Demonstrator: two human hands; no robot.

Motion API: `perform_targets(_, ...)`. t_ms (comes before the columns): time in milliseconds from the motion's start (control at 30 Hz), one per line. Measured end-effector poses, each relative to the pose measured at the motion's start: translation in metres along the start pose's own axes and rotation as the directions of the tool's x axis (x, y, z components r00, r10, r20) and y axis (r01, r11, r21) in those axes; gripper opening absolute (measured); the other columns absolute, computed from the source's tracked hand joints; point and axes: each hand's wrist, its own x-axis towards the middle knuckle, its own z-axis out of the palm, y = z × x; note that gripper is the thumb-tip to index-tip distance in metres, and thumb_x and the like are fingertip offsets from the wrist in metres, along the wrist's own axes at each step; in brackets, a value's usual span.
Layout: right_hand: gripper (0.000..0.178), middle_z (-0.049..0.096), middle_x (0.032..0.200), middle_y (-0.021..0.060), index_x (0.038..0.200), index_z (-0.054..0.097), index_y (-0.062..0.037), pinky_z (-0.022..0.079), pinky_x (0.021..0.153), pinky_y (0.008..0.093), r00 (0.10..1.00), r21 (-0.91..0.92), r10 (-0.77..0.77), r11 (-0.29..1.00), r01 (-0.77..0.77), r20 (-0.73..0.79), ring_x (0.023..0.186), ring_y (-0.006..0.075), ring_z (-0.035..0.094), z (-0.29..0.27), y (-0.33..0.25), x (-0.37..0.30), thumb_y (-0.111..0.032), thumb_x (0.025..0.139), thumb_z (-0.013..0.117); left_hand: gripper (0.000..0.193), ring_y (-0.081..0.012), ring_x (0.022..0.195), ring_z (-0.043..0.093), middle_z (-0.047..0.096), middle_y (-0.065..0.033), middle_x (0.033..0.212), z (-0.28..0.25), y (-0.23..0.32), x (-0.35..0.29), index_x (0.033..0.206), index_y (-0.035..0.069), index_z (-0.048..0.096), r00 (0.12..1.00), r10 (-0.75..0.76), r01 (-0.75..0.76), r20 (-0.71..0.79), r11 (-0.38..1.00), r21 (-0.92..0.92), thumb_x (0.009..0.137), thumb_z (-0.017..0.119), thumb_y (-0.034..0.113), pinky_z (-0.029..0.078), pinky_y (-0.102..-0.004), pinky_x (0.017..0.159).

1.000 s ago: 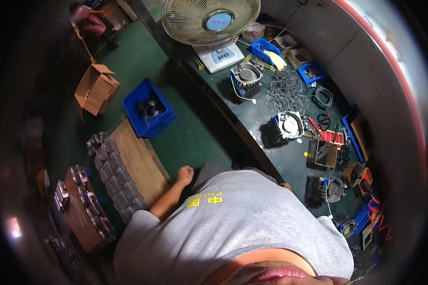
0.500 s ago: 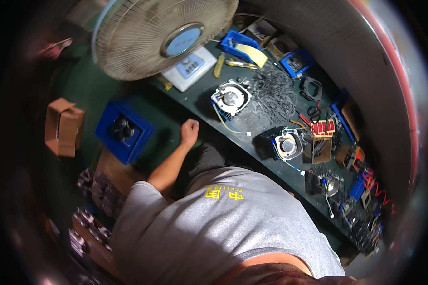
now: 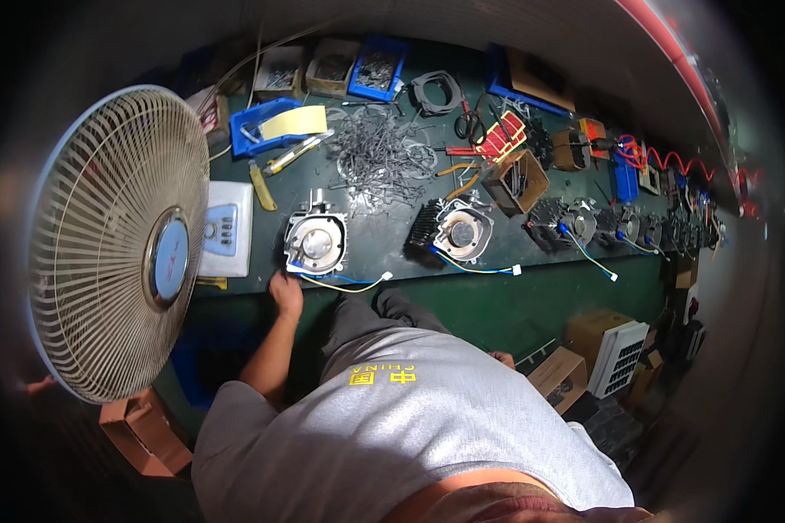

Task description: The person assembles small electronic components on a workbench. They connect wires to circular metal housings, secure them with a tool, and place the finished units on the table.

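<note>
My left hand [image 3: 285, 295] is at the front edge of the bench, fingers curled, just below the nearest metal motor housing [image 3: 317, 242]. Whether it touches the housing or holds anything small is hidden. This housing has a pale round centre, and a blue and yellow lead [image 3: 344, 284] with a white plug trails from it over the edge. A second motor housing [image 3: 462, 234], with dark fins and a similar lead, sits to its right. Only a sliver of my right hand [image 3: 503, 358] shows beside my shirt, its fingers hidden.
A large fan [image 3: 118, 244] stands at the left, before a white control base [image 3: 227, 228]. Behind the housings lie a heap of dark wire-like pieces [image 3: 379, 157], a cutter knife [image 3: 298, 152] and blue bins [image 3: 378, 68]. More housings [image 3: 576, 222] line the bench rightward; cartons [image 3: 556, 379] stand below.
The view has swung round toward the bench, so the fan now shows at the left. My left hand has gone from beside the bench to its edge by the nearest housing.
</note>
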Motion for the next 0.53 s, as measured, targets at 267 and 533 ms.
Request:
perform_targets(267,0.013,0.073,0.08,0.0063,0.079,0.073,0.0028,0.053,0.071,0.0303,0.989,0.103,0.107,0.988,-0.118,0.103,0.078,0.0123,0.065,0.018,0.035,-0.01,-0.004,0.089,0.067,0.039,-0.0463,0.064,0.057,0.059,-0.0264,0.07,-0.008,0.026,-0.075,0.074,-0.003,0.058,0.946,0.128,-0.166,0.297,0.98,0.107,0.099,0.063,0.027,0.044,-0.0504,0.061)
perform_targets(533,0.011,0.075,0.08,0.0079,0.091,0.078,-0.0018,0.056,0.073,0.0321,0.999,-0.004,-0.037,0.999,0.037,0.034,0.076,0.0149,0.069,-0.018,0.055,0.079,-0.01,0.091,0.071,0.04,-0.0477,0.067,0.06,0.059,-0.0258,0.069,0.001,0.087,-0.159,0.072,-0.001,0.055,0.947,0.124,-0.205,0.297,0.943,0.26,0.097,0.064,0.029,0.045,-0.0542,0.063)
